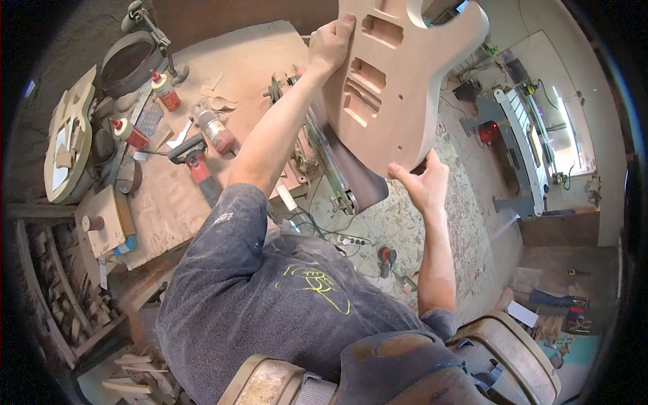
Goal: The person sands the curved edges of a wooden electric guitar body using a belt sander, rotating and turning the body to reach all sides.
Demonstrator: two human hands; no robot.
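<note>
Both hands hold up an unfinished wooden electric guitar body (388, 101), with several cut-out pockets and drilled holes in its face. My left hand (332, 46) is closed on its left edge near the top, thumb on the face. At the lower right end, my right hand (422, 182) grips the rim, its thumb at the edge and the fingers behind, partly hidden. A belt sander (347, 165) with a dark belt lies just below and behind the body, which covers part of it. Whether the wood touches the belt I cannot tell.
On the left stands a wooden bench (250, 61) with a glue bottle (165, 91), a second glue bottle (128, 133), a red power tool (199, 169) and another guitar body (71, 131). Cables and a small sander (386, 256) lie on the floor. A gantry machine (523, 152) stands right.
</note>
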